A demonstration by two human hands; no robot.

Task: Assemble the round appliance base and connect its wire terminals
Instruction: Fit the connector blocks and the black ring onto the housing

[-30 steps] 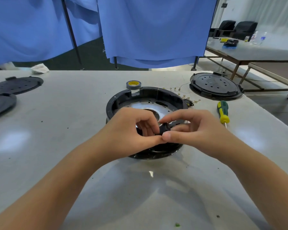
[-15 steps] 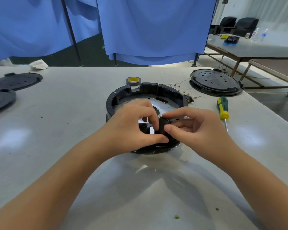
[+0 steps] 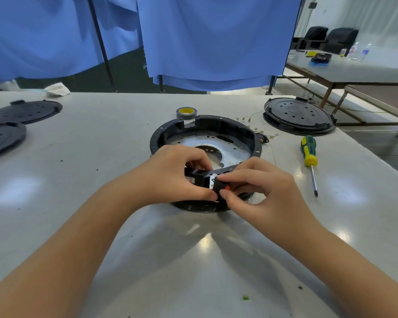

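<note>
One wide-angle view only, taken from the wearer's head, facing forward and tilted down across a glossy pale grey tabletop (image 3: 83,180). Close in on the bare left hand (image 3: 170,177) and bare right hand (image 3: 260,193), met just below centre frame over a round black plastic base with a shiny metal floor (image 3: 205,138), both forearms running in from the bottom corners. Farther off along the top edge, hanging blue cloth screens (image 3: 216,42), bent by the lens; no second view to share anything with.
</note>
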